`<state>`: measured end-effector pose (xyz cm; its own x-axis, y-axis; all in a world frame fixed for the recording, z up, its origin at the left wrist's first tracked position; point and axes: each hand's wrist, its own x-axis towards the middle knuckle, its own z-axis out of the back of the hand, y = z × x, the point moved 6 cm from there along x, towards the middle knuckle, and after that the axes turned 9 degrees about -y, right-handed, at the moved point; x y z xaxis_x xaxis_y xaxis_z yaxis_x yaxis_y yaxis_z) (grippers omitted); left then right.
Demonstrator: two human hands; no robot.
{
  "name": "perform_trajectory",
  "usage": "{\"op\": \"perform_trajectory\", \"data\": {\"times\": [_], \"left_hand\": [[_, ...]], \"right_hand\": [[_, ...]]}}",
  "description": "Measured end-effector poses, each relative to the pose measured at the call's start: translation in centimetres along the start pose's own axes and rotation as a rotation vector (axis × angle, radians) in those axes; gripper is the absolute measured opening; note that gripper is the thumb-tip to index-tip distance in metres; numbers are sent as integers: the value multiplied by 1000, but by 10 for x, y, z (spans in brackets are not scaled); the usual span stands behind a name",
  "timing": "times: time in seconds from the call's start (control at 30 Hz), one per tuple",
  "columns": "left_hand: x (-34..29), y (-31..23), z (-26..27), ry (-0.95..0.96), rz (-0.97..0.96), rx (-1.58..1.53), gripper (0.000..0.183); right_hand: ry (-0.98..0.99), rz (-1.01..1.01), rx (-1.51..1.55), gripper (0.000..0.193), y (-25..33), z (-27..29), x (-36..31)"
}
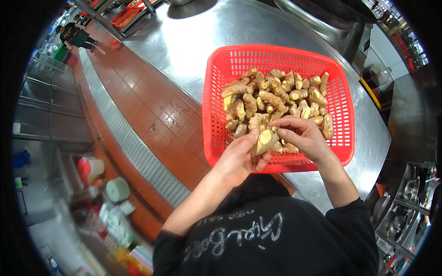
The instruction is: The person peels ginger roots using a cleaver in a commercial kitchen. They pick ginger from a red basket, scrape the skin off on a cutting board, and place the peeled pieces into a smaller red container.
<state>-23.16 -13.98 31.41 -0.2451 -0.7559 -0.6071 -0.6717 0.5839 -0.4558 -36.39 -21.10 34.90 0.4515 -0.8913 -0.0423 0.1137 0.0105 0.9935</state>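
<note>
A piece of ginger root (264, 141) with a pale yellow cut face is held up over the near edge of a red plastic basket (210, 115). My left hand (240, 154) grips it from the left, thumb on top and fingers curled beneath. From the right, my right hand (301, 138) pinches its upper end between thumb and fingers; whether a small tool is in that pinch cannot be made out. Inside the basket lies a heap of ginger roots (276, 94), brown-skinned, many with yellow cut ends.
The basket stands on a steel worktable (184, 55). A large metal wok (317, 18) is behind it. To the left run a red tiled floor (156, 106) and a drain grate (124, 124). A person (77, 37) stands far left. Shelves with metal bowls (410, 188) are at right.
</note>
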Motion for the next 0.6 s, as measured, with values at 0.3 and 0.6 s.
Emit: {"op": "perform_trajectory", "data": {"times": [0.3, 0.6], "left_hand": [[12, -1, 8, 96, 6, -152, 34], [1, -3, 6, 188, 8, -313, 41]], "right_hand": [[-206, -73, -183, 19, -9, 65, -5], [-30, -92, -127, 20, -16, 19, -4]]}}
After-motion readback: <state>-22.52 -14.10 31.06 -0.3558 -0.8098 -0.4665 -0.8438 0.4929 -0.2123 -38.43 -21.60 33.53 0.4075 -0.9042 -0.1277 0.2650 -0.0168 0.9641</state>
